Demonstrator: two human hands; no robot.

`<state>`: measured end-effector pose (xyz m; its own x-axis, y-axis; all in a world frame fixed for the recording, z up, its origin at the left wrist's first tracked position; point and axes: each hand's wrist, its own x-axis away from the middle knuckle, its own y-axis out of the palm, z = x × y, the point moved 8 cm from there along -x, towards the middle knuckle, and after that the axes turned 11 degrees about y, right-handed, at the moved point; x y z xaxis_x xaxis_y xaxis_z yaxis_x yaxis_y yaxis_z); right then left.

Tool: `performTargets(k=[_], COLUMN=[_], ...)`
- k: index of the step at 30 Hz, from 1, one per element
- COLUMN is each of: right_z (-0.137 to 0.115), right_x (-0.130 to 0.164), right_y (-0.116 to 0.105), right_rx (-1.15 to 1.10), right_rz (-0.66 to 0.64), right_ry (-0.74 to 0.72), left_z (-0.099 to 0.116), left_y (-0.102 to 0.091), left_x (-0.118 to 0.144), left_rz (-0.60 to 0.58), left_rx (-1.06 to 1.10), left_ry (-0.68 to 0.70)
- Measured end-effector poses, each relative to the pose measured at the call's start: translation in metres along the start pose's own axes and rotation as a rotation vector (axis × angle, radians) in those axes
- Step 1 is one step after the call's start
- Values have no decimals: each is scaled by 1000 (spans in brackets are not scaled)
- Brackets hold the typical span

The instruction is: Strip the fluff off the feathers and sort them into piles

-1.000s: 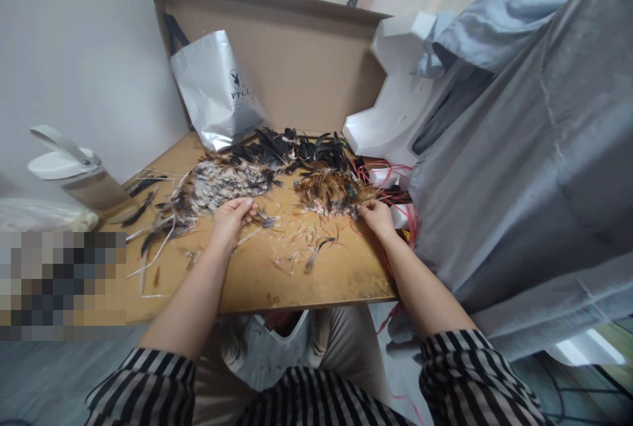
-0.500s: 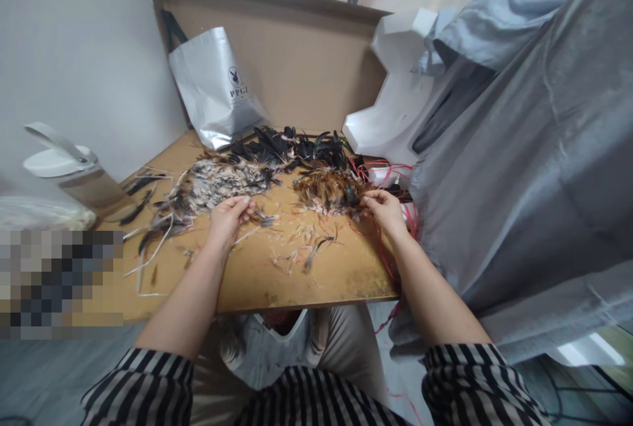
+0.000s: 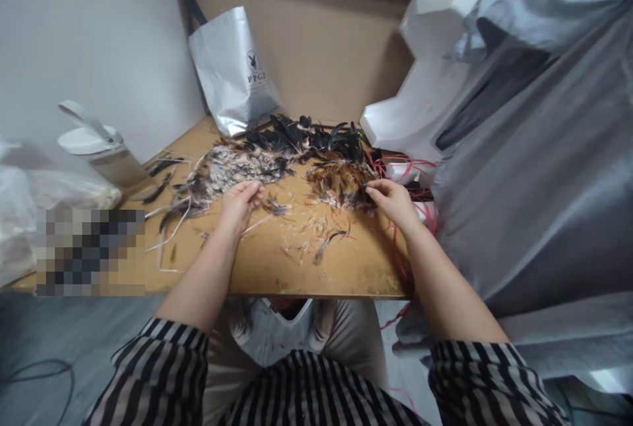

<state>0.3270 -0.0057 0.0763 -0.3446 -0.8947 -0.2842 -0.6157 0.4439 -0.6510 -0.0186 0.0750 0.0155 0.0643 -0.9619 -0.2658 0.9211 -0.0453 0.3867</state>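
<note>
The brown feather pile (image 3: 340,183) lies on the far right part of the wooden board (image 3: 306,274), its reddish-tan plumes heaped together; the right hand (image 3: 393,200) rests at its right edge with fingers curled and the fingertips (image 3: 372,190) drawn together against the feathers, though whether they pinch a single feather cannot be told. The left hand (image 3: 239,202) lies palm down just left of centre, fingers loosely bent and close together, touching the near edge of the grey speckled feather pile (image 3: 225,172); whether anything is held under it is hidden. Between the two hands, loose feather scraps (image 3: 316,241) and pale quills are scattered over the bare board. Behind both piles a heap of black feathers (image 3: 306,139) runs along the back; red cords (image 3: 420,195) tangle just right of the brown pile. Further back a silver shopping bag (image 3: 232,73) leans against a cardboard sheet (image 3: 321,43); a white folded box (image 3: 420,103) stands at the right, touching grey draped cloth (image 3: 544,169); a white-lidded bottle (image 3: 101,152) stands at the left by the wall.
</note>
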Motion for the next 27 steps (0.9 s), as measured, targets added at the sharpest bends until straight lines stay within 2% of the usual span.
performTargets(k=[2, 5, 9, 11, 14, 17, 20, 23, 27], right_z=[5, -6, -56, -83, -110, -120, -122, -123, -128], right_x=[-7, -8, 6, 14, 22, 27, 28, 25, 23], right_y=[13, 9, -6, 1, 43, 96, 136, 157, 173], right_rx=[126, 247, 305, 263, 209, 259, 348, 394, 370], right_rz=[-111, -71, 115, 113, -102, -319, -421, -450, -489], right_ry=[10, -18, -154, -222, -279, -299, -296, -282, -293], left_z=[2, 2, 1, 0, -3, -4, -4, -4, -4], left_y=[-3, -8, -11, -12, -13, -14, -14, -13, -10], left_x=[-1, -4, -7, -7, -8, -8, -7, -6, -5], left_rz=[18, 49, 53, 52, 63, 67, 68, 60, 31], left_rx=[38, 84, 109, 112, 99, 97, 91, 74, 59], left_ry=[-3, -4, 5, 3, -7, -7, -11, -14, -6])
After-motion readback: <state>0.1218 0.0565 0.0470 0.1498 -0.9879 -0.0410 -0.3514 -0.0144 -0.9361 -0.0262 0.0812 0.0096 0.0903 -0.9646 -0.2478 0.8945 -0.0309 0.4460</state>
